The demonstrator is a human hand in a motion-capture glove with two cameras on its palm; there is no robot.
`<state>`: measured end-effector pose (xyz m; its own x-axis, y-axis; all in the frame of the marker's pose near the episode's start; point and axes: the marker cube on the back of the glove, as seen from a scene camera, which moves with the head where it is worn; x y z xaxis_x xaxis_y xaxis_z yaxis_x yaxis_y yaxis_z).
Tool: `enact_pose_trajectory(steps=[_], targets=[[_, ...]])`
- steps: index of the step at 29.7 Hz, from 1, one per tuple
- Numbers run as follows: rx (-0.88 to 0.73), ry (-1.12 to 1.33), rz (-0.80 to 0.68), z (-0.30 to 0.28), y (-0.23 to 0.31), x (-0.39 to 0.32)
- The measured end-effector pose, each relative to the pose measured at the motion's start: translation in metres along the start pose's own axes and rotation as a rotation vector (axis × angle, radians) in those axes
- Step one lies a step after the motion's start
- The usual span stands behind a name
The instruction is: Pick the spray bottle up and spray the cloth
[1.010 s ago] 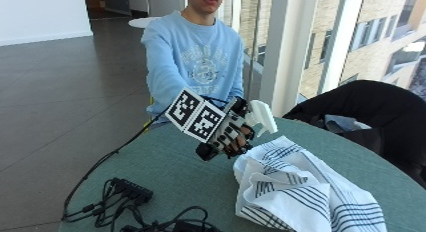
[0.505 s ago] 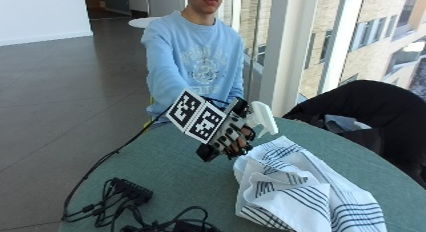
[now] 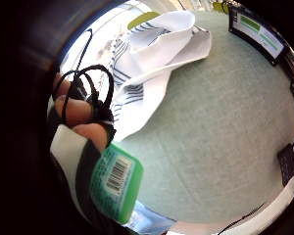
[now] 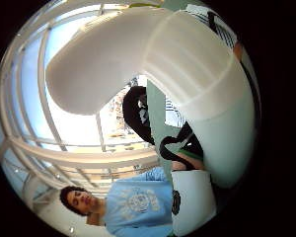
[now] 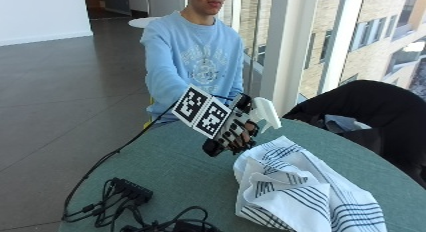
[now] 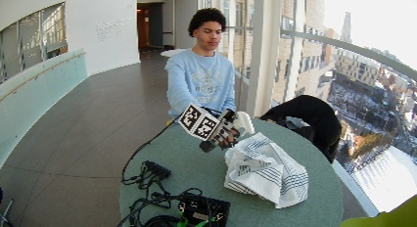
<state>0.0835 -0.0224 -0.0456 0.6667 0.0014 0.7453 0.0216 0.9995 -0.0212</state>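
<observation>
**Spray bottle held above table, nozzle toward cloth**

Gripped in the gloved right hand [image 5: 233, 129], fingers curled round its neck and body: the spray bottle [image 5: 263, 113], lifted off the green table [image 5: 166, 172]. White spray head jutting above the fingers, pointing out over the cloth [image 5: 299, 192]. Green label with a barcode on the bottle's lower part [image 3: 112, 183], seen close in the little finger side palm view, bare fingertips [image 3: 81, 110] wrapped just above it. Whether a finger rests on the trigger — not clear from these angles. Contents of the bottle not visible; body mostly hidden by the hand.

Lying crumpled on the table just beside and below the hand: the white cloth with dark stripes, bunched into folds, reaching toward the table's far rim. Bottle and cloth apart, not touching.

Near the table's front edge: a black power strip and cables [image 5: 126, 192]. A dark jacket [image 5: 359, 104] draped over a chair behind the table, near the window side. Bare green tabletop between the hand and the cables.
</observation>
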Motion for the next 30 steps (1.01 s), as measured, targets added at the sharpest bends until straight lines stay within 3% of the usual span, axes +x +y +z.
enact_pose_trajectory(steps=[19, 30], targets=[[-0.048, -0.27, -0.466, 0.138, 0.024, -0.124], [-0.087, -0.358, -0.544, 0.221, 0.034, -0.153]])
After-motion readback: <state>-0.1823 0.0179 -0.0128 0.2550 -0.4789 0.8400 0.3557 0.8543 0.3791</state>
